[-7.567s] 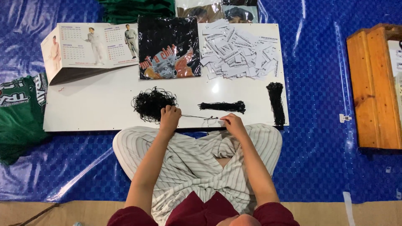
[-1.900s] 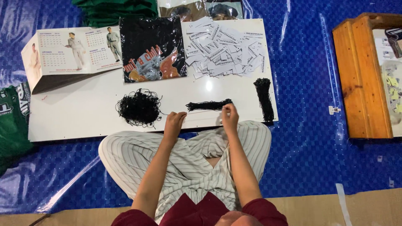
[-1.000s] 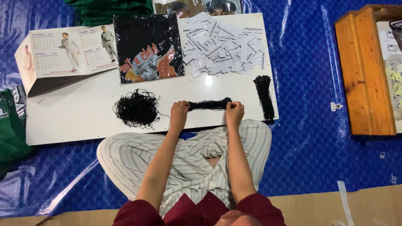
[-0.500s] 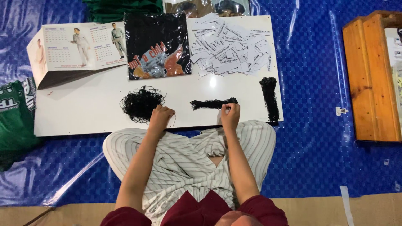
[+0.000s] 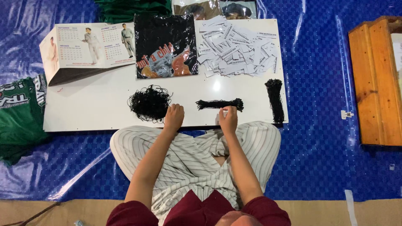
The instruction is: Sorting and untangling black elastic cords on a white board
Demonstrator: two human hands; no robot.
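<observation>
The right hand (image 5: 228, 119) has a curled grip pinching the near end of the small black string bundle (image 5: 219, 104) on the white desk (image 5: 96, 109). The left hand (image 5: 173, 116), fingers bent, touches the tangled string pile (image 5: 148, 102), left of that bundle. Best pull one string slowly so it doesn't knot.

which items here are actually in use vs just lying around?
In use:
left hand at the tangled black string pile
right hand at the straight black string bundle
white board

Lying about:
second string bundle
paper tags
black printed shirt
calendar
green garment
wooden box
</observation>
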